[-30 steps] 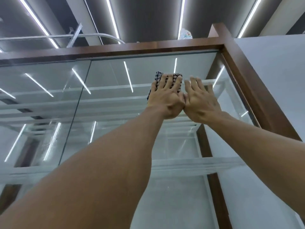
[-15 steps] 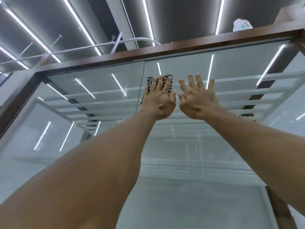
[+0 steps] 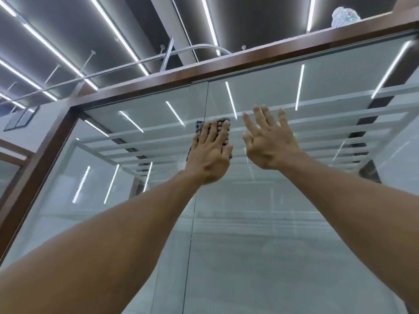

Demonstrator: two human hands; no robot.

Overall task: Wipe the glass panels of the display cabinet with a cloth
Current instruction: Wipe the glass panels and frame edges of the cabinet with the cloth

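Cloth (image 3: pixel 198 129) slid toward 9 o'clock to the seam (image 3: pixel 206 103); left hand (image 3: pixel 210 155) presses it flat-fingered, right hand (image 3: pixel 269 148) fingers spread. Left panel (image 3: pixel 147 123) probably next.

Dark ceiling (image 3: pixel 260 19) with long white light strips (image 3: pixel 113 28), curved metal pipe (image 3: pixel 113 70) below

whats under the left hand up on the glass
A dark patterned cloth, pressed flat against the cabinet glass by the left hand. Only its top edge and left side show past the fingers; the rest is covered, so its full shape cannot be seen.
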